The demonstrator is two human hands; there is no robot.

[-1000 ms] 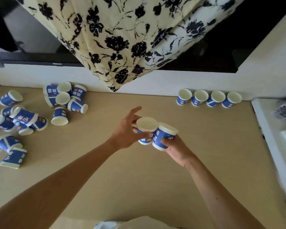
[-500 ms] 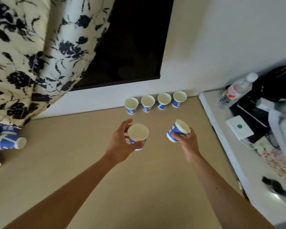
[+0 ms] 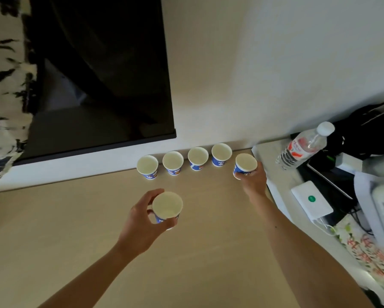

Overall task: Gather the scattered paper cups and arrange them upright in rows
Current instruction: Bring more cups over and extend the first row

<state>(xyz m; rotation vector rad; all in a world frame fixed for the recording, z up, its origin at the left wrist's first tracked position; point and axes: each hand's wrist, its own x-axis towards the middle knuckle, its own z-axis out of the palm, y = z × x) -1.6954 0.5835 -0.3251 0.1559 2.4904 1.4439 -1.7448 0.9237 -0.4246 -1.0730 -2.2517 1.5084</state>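
Beige tabletop [image 3: 75,252] against a white wall [image 3: 275,63]. Dark screen [image 3: 97,74] at the back left, with a blurred floral curtain [image 3: 4,107] at its left edge. To the right, on an adjoining white surface [image 3: 267,152]: clear water bottle [image 3: 302,147], tilted, white cap; black bag [image 3: 368,127] behind it; white box with green dot [image 3: 312,200]; floral cloth [image 3: 368,252] nearest the camera.

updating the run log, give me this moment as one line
phase: placing cups | left hand: grips front cup over table | right hand: grips end cup beside right end of wall row | wall row: four cups upright
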